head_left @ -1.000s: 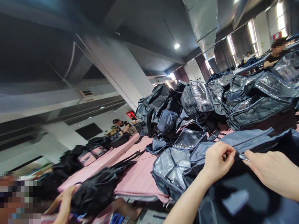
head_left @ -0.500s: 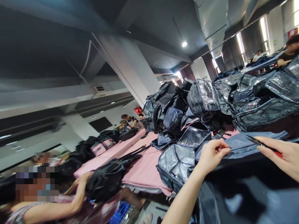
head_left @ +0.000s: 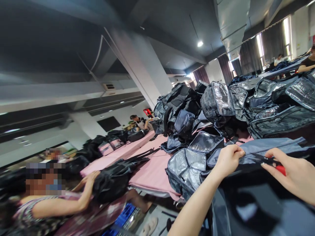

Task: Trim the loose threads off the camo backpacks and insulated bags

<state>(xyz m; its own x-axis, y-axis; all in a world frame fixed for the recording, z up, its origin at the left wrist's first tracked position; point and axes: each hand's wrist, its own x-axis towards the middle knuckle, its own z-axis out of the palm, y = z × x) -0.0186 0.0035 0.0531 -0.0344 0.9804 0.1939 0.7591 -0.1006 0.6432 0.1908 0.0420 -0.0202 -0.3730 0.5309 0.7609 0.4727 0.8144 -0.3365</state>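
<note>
While the right hand point(head_left: 290, 172) grips snips point(head_left: 267, 160) in curled fingers, the left hand point(head_left: 228, 160) pinches together — hold unclear — by blue-grey fabric point(head_left: 268, 145).

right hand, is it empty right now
No, the right hand has its fingers around a dark tool with a red part showing at the palm.

Under a lit ceiling lamp point(head_left: 200, 43), a broad pale pillar point(head_left: 147, 68) rises behind a heap of camouflage bags point(head_left: 209, 103), several with silvery linings, on a pink-covered table point(head_left: 154, 172). A person point(head_left: 52, 208) at the left touches a black bag point(head_left: 110, 183), near a blue crate point(head_left: 125, 216). Dark curtains point(head_left: 273, 44) hang beside bright windows point(head_left: 260, 47) at far right.
</note>
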